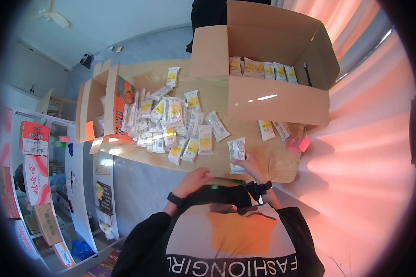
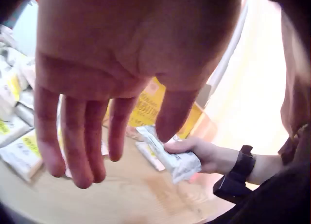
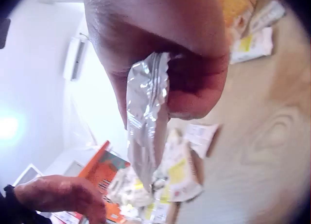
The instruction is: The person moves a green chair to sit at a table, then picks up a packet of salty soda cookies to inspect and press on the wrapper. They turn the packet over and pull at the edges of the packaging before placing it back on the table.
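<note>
A large cardboard box [image 1: 277, 99] stands open at the far right of the wooden counter [image 1: 226, 166], and a row of yellow-labelled snack packets [image 1: 263, 69] lies side by side along its inner front wall. A smaller open box [image 1: 91, 108] with an orange printed flap sits at the left end of the counter, with packets visible inside it. Between the two boxes a loose heap of packets [image 1: 171, 122] covers the middle of the counter, and two more packets [image 1: 273, 130] lie just in front of the large box, near a pink object [image 1: 299, 144] at the counter's right edge. The right hand [image 1: 249, 165] grips a silver packet [image 1: 237, 154] at the near edge of the counter; the right wrist view shows the fingers [image 3: 194, 95] curled round its crinkled foil [image 3: 146, 122], and the left wrist view shows the same packet [image 2: 170, 156] held just above the wood. The left hand [image 1: 195, 179] hovers beside it at the counter's near edge, holding nothing, its fingers [image 2: 77, 141] straight and hanging loosely downward, close together. To the left of the counter stand shelves with red and white cartons [image 1: 34, 159].
</note>
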Motion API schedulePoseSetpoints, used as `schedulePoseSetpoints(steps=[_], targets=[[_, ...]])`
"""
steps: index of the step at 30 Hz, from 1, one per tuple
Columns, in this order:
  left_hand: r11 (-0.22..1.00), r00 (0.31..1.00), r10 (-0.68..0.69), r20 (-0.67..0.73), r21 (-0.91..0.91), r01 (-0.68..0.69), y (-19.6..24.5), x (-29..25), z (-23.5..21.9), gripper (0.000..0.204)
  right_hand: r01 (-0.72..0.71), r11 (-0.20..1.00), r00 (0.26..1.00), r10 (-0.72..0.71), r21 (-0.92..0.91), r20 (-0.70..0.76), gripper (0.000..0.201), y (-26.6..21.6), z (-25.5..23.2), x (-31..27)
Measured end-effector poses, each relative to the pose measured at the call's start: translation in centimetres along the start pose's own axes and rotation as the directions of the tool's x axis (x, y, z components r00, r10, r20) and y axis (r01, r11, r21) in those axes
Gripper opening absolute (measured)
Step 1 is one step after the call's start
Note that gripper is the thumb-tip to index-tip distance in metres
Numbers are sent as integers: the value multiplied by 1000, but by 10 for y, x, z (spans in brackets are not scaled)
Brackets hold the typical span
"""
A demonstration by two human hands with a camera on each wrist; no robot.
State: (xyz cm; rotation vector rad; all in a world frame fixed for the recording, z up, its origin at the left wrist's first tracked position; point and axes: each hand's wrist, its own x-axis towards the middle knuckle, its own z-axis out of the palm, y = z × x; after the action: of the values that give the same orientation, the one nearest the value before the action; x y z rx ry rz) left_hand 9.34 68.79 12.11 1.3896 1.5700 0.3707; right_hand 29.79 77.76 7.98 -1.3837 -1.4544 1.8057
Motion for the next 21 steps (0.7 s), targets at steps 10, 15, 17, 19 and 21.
schedulePoseSetpoints(steps=[10, 15, 17, 19, 21], targets=[[710, 972, 142, 189, -703, 33, 47, -2, -19, 27, 44, 979, 997, -54, 197, 48, 34, -97, 41, -34], [636, 989, 100, 109, -772, 21, 29, -13, -32, 23, -13, 994, 963, -17, 109, 267, 32, -87, 51, -33], [607, 991, 82, 107, -794, 35, 21, -19, -32, 23, -35, 991, 947, -8, 129, 322, 31, -86, 57, -36], [581, 989, 82, 121, -812, 51, 13, -23, -32, 24, -74, 986, 914, 7, 150, 405, 30, -86, 62, -34], [596, 991, 64, 117, -801, 56, 6, -25, -31, 24, -132, 981, 894, 56, 141, 445, 29, -86, 63, -33]])
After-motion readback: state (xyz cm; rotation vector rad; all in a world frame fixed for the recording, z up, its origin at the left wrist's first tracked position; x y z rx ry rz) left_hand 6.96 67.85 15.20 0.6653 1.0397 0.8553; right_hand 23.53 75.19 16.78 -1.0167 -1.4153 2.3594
